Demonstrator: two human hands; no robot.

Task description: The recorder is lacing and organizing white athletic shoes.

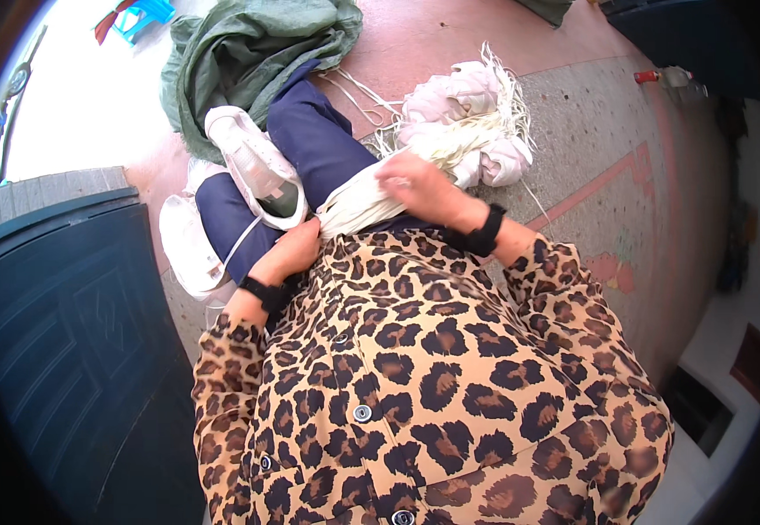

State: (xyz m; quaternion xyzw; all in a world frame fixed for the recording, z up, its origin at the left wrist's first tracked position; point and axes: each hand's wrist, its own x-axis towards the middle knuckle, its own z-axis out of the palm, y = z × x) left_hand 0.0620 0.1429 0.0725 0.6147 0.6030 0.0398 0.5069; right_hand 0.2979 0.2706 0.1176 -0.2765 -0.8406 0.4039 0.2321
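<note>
Pink floor (402, 35); cream laces (353, 206) partly hidden by right hand (428, 190)

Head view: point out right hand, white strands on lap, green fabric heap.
Right hand (427, 188): head view, back of hand.
White strands (354, 207): head view, middle of the lap bundle.
Green fabric heap (238, 59): head view, central folds.

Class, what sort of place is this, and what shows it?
Possibly a home's entrance: what looks like a dark blue panelled door, a pink-and-grey floor, and a bright opening.
</note>
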